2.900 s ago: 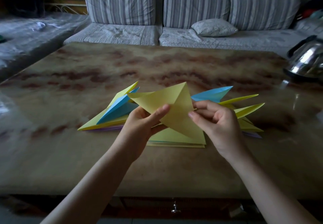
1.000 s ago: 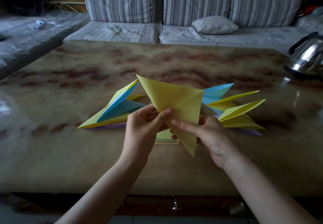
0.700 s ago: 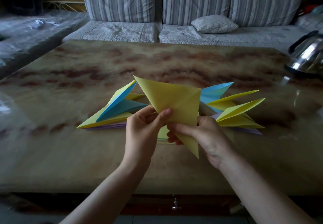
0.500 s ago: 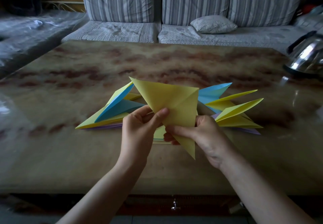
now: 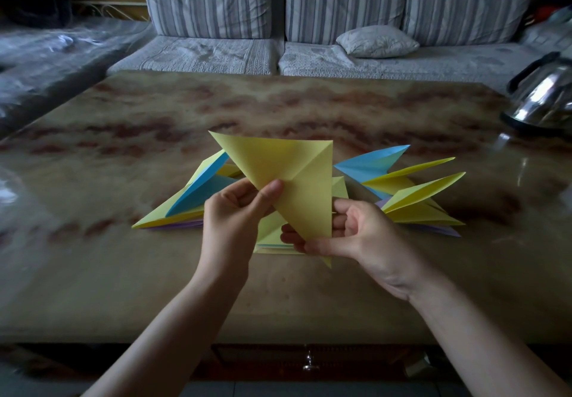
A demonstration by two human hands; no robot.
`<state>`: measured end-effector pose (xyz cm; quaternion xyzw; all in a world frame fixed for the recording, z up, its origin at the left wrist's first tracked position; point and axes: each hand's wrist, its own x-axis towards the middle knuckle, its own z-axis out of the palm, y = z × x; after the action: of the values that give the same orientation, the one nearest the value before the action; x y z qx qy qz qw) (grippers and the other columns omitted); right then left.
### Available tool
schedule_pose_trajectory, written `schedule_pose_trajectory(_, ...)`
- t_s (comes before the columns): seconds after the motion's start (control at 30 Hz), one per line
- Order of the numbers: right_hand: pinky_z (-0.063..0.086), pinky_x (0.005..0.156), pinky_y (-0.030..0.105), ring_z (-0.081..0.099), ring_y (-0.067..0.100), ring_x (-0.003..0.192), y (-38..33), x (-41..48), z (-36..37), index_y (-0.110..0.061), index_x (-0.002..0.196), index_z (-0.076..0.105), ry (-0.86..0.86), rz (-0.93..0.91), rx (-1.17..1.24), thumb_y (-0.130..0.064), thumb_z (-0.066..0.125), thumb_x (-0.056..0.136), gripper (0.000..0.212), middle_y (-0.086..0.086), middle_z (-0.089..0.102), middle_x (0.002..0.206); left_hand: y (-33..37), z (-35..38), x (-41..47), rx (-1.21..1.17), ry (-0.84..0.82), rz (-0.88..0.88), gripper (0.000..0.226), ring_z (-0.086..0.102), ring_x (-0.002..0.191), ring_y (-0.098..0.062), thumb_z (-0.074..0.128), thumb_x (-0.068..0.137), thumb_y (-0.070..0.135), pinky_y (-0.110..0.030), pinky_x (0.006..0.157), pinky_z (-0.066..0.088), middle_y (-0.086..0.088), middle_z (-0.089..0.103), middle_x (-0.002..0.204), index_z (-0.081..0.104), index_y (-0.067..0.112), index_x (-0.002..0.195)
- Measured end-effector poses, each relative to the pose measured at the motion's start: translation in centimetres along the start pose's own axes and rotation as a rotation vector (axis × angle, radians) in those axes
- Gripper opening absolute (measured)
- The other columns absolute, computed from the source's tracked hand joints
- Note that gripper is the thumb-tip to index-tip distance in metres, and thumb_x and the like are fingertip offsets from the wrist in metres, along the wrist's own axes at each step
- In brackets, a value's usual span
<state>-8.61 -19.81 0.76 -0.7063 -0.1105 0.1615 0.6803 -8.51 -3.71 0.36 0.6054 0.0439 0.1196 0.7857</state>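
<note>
A folded yellow paper sheet (image 5: 297, 180) is held in the air above the marble table (image 5: 123, 257), with a diagonal crease running across it and its lower tip pointing down. My left hand (image 5: 235, 220) pinches its left edge, thumb on the front. My right hand (image 5: 356, 232) grips the lower right part, fingers curled round the paper's edge. Beneath the hands lies a flat stack of square sheets (image 5: 272, 242), yellow on top.
Folded paper pieces lie on the table in two piles: blue and yellow ones on the left (image 5: 192, 195), blue and yellow ones on the right (image 5: 411, 192). A steel kettle (image 5: 544, 99) stands at the right edge. A striped sofa (image 5: 309, 25) with a cushion (image 5: 376, 40) is behind.
The yellow paper has been turned and folded further; its right flap now stands more upright. My right hand slid down to its lower tip. The piles on the table have not moved.
</note>
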Motion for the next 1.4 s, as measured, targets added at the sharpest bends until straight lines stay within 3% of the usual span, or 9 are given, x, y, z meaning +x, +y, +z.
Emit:
schedule_pose_trajectory(0.17, 0.052, 0.093, 0.033, 0.066, 0.025, 0.107, 0.0, -0.1, -0.2, 0.001, 0.120, 0.056, -0.099, 0.008, 0.030, 0.020, 0.062, 0.075, 0.049, 0.016, 0.069, 0.112, 0.0, -0.2, 0.2, 0.019, 0.027, -0.012, 0.014, 0.069, 0.088, -0.020, 0.068, 0.079, 0.015, -0.031, 0.085, 0.055, -0.006, 0.075, 0.091, 0.072, 0.012, 0.092)
schedule_pose_trajectory(0.37, 0.048, 0.098, 0.028, 0.061, 0.021, 0.116, -0.1, -0.6, -0.7, -0.005, 0.128, 0.050, -0.226, 0.053, 0.086, 0.020, 0.051, 0.072, 0.061, 0.013, 0.064, 0.124, 0.1, -0.4, 0.4, -0.006, 0.026, 0.004, 0.018, 0.070, 0.079, -0.010, 0.066, 0.081, 0.012, -0.020, 0.075, 0.054, -0.003, 0.075, 0.087, 0.071, 0.004, 0.097)
schedule_pose_trajectory(0.5, 0.044, 0.097, 0.042, 0.057, 0.041, 0.114, -0.5, -0.1, -1.0, 0.000, 0.118, 0.060, -0.094, 0.046, 0.147, -0.014, 0.066, 0.067, 0.053, 0.027, 0.063, 0.117, -0.1, 0.0, -0.1, 0.010, -0.030, 0.029, 0.012, 0.069, 0.078, -0.007, 0.066, 0.081, 0.008, -0.015, 0.070, 0.053, -0.001, 0.075, 0.084, 0.071, 0.007, 0.092)
schedule_pose_trajectory(0.6, 0.048, 0.098, 0.046, 0.069, 0.032, 0.097, -0.1, 0.3, -0.3, -0.005, 0.105, 0.069, 0.121, 0.038, 0.094, -0.025, 0.081, 0.068, 0.044, 0.015, 0.073, 0.102, -0.3, 0.3, -0.4, 0.005, -0.092, 0.009, 0.013, 0.070, 0.081, -0.010, 0.066, 0.080, 0.007, -0.016, 0.070, 0.053, -0.004, 0.075, 0.086, 0.071, 0.008, 0.092)
schedule_pose_trajectory(0.83, 0.055, 0.086, 0.047, 0.072, 0.033, 0.084, 0.3, 0.5, 0.7, 0.001, 0.100, 0.069, 0.227, 0.024, 0.096, -0.017, 0.078, 0.059, 0.046, 0.017, 0.074, 0.091, -0.2, 0.0, 0.1, -0.097, -0.096, -0.127, 0.023, 0.069, 0.080, -0.012, 0.060, 0.086, 0.020, -0.019, 0.075, 0.055, -0.008, 0.075, 0.085, 0.070, 0.001, 0.093)
schedule_pose_trajectory(0.93, 0.055, 0.086, 0.046, 0.071, 0.034, 0.085, 0.5, 0.4, 0.7, 0.000, 0.097, 0.070, 0.210, 0.020, 0.097, -0.016, 0.078, 0.058, 0.043, 0.018, 0.074, 0.091, 0.6, -0.6, 1.0, -0.121, -0.020, -0.107, 0.018, 0.065, 0.063, -0.003, 0.057, 0.090, 0.016, -0.012, 0.059, 0.050, 0.000, 0.071, 0.067, 0.069, 0.004, 0.085)
schedule_pose_trajectory(1.1, 0.059, 0.072, 0.034, 0.072, 0.032, 0.076, 0.2, 0.1, 1.0, -0.002, 0.092, 0.069, 0.151, -0.015, 0.146, -0.005, 0.073, 0.066, 0.027, 0.018, 0.074, 0.088, 0.5, -0.4, 1.0, -0.067, 0.055, -0.059, 0.016, 0.066, 0.066, -0.005, 0.060, 0.089, 0.018, -0.012, 0.059, 0.049, -0.001, 0.072, 0.072, 0.071, 0.007, 0.084)
schedule_pose_trajectory(1.3, 0.059, 0.075, 0.036, 0.072, 0.032, 0.079, 0.2, 0.1, 1.2, 0.001, 0.097, 0.068, 0.154, -0.012, 0.145, 0.002, 0.071, 0.073, 0.024, 0.018, 0.073, 0.091, 0.6, -0.6, 1.1, -0.103, 0.100, -0.023, 0.015, 0.070, 0.079, -0.014, 0.062, 0.087, 0.013, -0.021, 0.075, 0.056, -0.009, 0.074, 0.087, 0.071, 0.006, 0.097)
schedule_pose_trajectory(1.4, 0.059, 0.065, 0.029, 0.072, 0.028, 0.069, 0.1, -0.1, 1.2, -0.002, 0.090, 0.068, 0.132, 0.000, 0.153, 0.004, 0.069, 0.075, 0.017, 0.019, 0.074, 0.084, 0.8, -0.7, 1.3, -0.093, 0.123, -0.012, 0.011, 0.068, 0.070, -0.009, 0.061, 0.088, 0.013, -0.019, 0.069, 0.056, -0.002, 0.073, 0.075, 0.072, 0.008, 0.089)
